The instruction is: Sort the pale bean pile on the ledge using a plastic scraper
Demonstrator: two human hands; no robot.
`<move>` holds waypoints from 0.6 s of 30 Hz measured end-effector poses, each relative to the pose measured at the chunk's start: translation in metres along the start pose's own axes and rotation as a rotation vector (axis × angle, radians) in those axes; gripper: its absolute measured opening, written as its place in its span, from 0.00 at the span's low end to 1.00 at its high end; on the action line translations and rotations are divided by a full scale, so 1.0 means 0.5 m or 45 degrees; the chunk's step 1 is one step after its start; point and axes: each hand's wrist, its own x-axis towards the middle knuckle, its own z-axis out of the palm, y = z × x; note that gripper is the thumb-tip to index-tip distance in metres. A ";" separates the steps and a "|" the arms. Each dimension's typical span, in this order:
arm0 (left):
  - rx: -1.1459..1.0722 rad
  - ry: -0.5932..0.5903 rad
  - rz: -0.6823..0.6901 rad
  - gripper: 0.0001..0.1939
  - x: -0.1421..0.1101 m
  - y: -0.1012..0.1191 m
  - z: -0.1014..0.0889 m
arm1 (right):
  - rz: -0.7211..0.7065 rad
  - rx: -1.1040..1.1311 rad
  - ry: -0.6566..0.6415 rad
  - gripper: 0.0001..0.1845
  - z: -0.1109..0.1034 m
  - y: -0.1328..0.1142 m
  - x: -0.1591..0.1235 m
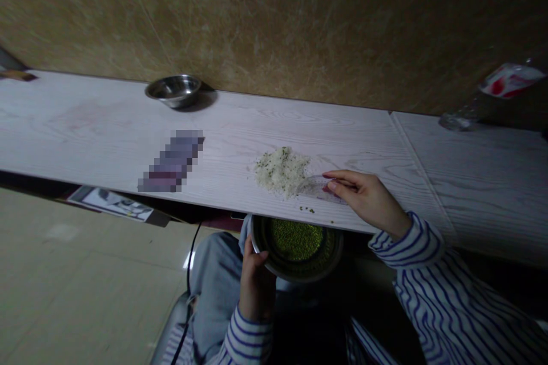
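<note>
Right hand (368, 199) pinches a clear scraper (319, 189) on the white desk (85, 125) by the mottled wall (274, 17); left hand (257, 288) grips a bowl (261, 254).

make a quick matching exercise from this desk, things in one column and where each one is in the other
Things
1. small steel bowl
2. speckled pale grain pile
3. green beans
4. clear plastic piece

Places
A. inside the larger metal bowl held by the left hand
B. under the right hand
C. at the table's far edge, by the wall
D. on the tabletop, near its front edge

Pairs: 1-C, 2-D, 3-A, 4-B
</note>
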 end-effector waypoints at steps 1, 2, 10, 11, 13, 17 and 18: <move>-0.001 0.000 0.001 0.26 0.001 0.000 0.000 | -0.003 -0.019 -0.019 0.14 -0.003 -0.001 -0.002; 0.002 0.001 0.000 0.26 0.002 0.000 0.001 | -0.006 -0.038 -0.036 0.14 -0.006 -0.001 -0.003; 0.038 0.028 -0.003 0.27 -0.002 0.001 0.005 | -0.027 -0.107 -0.065 0.15 -0.009 0.003 -0.002; 0.045 0.026 -0.005 0.27 -0.003 0.001 0.006 | -0.031 -0.111 -0.071 0.15 -0.005 0.001 -0.001; 0.058 0.029 0.001 0.27 -0.003 0.000 0.007 | -0.039 -0.111 -0.095 0.15 0.000 -0.004 0.001; 0.063 0.058 0.033 0.26 -0.004 -0.001 0.011 | -0.048 -0.114 -0.139 0.15 0.002 -0.016 -0.001; 0.059 0.059 0.035 0.27 -0.003 -0.001 0.011 | -0.048 -0.112 -0.133 0.15 0.000 -0.018 -0.003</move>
